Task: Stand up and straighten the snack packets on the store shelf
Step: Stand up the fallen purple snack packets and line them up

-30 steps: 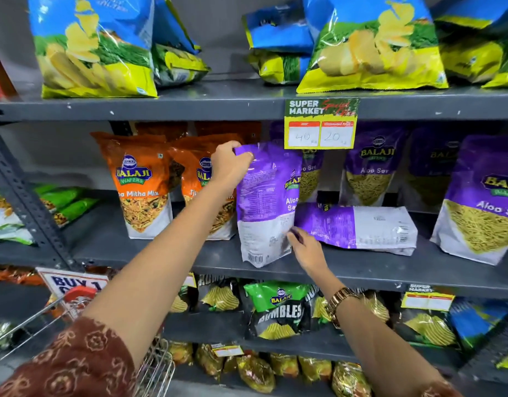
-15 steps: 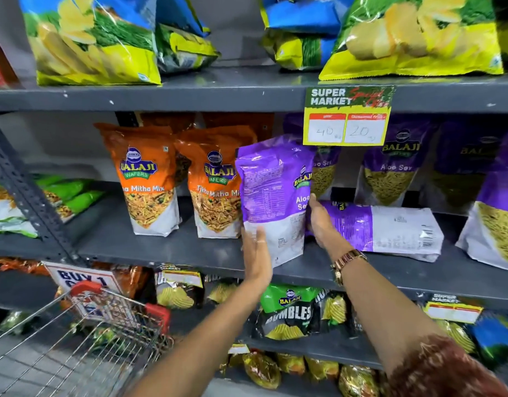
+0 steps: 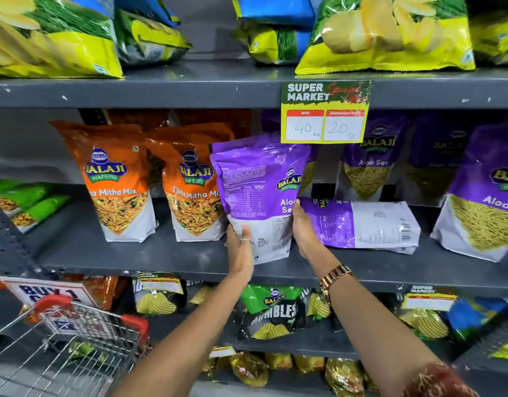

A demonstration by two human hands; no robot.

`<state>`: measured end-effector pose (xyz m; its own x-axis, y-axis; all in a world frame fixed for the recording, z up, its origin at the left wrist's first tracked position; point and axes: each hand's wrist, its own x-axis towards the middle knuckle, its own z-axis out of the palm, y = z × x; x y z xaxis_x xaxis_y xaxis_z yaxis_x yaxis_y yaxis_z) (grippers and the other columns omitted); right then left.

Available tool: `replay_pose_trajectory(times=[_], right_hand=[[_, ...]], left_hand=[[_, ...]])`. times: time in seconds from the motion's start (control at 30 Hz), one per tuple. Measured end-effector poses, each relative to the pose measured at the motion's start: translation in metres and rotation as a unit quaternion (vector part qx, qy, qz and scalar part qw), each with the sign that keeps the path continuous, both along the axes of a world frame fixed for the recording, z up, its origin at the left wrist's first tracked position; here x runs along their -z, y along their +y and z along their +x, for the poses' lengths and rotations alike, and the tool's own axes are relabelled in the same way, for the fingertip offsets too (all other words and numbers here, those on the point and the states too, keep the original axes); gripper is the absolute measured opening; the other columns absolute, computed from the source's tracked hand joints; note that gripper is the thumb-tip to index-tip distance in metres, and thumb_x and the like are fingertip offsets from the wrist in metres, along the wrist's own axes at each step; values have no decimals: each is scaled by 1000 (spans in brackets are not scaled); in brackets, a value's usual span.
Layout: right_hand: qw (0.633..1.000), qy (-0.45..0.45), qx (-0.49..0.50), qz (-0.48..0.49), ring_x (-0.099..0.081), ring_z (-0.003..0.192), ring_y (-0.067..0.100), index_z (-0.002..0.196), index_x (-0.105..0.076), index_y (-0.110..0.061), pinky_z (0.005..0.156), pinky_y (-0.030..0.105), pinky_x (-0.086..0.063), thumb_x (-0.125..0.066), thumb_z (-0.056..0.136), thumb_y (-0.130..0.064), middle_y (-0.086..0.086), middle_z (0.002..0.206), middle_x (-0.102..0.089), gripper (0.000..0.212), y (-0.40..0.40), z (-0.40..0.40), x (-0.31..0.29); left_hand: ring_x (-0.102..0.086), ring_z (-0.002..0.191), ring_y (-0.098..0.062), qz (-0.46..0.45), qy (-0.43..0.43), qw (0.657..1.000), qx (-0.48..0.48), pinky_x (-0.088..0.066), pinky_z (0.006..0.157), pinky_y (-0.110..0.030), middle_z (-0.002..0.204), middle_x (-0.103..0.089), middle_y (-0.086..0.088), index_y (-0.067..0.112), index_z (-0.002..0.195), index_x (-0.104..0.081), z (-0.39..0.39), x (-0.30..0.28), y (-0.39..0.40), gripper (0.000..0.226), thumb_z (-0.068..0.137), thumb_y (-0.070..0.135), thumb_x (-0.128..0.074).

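A purple Aloo Sev packet (image 3: 258, 190) stands upright on the grey middle shelf (image 3: 161, 259), turned partly sideways so its back label shows. My left hand (image 3: 240, 247) presses its lower left side and my right hand (image 3: 304, 227) holds its lower right edge. Right of it another purple packet (image 3: 364, 224) lies flat on its side. Two orange Mitha Mix packets (image 3: 118, 181) (image 3: 194, 184) stand upright to the left. More purple packets (image 3: 370, 161) (image 3: 487, 196) stand behind and to the right.
A yellow price tag (image 3: 324, 113) hangs from the upper shelf edge, over the purple packet's top. Large chip bags (image 3: 384, 35) fill the top shelf. A wire trolley with red handle (image 3: 75, 330) stands at lower left. Green packets (image 3: 26, 202) lie at far left.
My left hand came down from the packet's top to its lower left side. My right hand slid up to its right edge. The packet now stands straighter on the shelf.
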<state>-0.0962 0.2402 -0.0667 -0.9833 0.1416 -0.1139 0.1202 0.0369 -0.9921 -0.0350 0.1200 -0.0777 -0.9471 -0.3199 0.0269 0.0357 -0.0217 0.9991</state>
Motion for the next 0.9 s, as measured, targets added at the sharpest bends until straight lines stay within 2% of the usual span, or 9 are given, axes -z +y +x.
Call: replay_pose_trajectory(times=[0.23,0.37,0.5,0.57,0.63,0.7,0.73,0.83,0.9], right_hand=[[989,41,1,142,-50,117,44,118,-52,8,92,41,-39,-28,100,-24,34,124,-54,44,-6,-25,-16],[974,89,154,142,-57,102,43,105,-60,3,85,45,-43,-42,95,-24,30,106,-63,34,6,-13,-15],[970,94,222,-16,-57,81,31,86,-60,-11,80,54,-49,-49,91,-14,15,85,-60,12,2,37,11],[976,89,195,-49,-56,76,21,81,-56,-21,66,35,-55,-51,90,-16,7,86,-62,12,-7,63,21],[985,121,112,-56,-56,82,15,94,-56,-23,70,25,-51,-54,90,-17,-1,93,-59,7,-15,82,27],[987,159,35,-2,-54,97,13,113,-52,-17,84,25,-46,-58,88,-23,-2,110,-57,27,-20,91,32],[986,165,18,21,-54,102,10,119,-49,-15,86,24,-45,-59,87,-25,-2,114,-56,35,-20,91,32],[986,163,5,36,-57,90,-5,113,-51,-16,78,12,-46,-56,89,-20,-7,102,-60,25,-14,80,25],[990,140,3,10,-54,77,-3,98,-53,-18,72,12,-44,-48,92,-9,-9,86,-58,11,-6,67,19]], left_hand=[[-41,116,-5,-16,24,998,-53,-29,98,-18,126,-45,12,16,134,-45,54,22,17,39,95,25,-43],[-49,103,-11,8,22,994,-104,-34,80,-10,105,-59,7,17,112,-60,41,13,7,25,95,24,-43],[-41,130,-22,54,-56,995,-62,-25,108,-29,142,-47,-5,16,134,-46,-10,-11,-9,42,96,32,-38],[-40,133,-21,123,-92,988,9,-27,114,-32,146,-41,-2,17,138,-41,-32,-20,-12,47,95,37,-37],[-66,101,-11,189,-128,972,47,-48,88,-13,118,-60,-1,14,121,-57,-42,-23,-13,42,93,41,-40],[-66,52,-1,140,-132,980,56,-46,44,-4,73,-73,4,19,84,-68,-43,-19,-11,34,91,43,-45],[-66,50,0,121,-135,982,54,-46,44,-4,65,-73,6,21,77,-68,-43,-16,-10,34,90,44,-46],[-63,100,-16,56,-104,991,59,-46,95,-24,111,-69,-6,15,119,-60,-35,-4,-9,41,92,41,-43],[-59,100,-17,9,-65,997,33,-42,89,-25,113,-64,-5,13,129,-50,-26,4,-10,42,92,34,-47]])
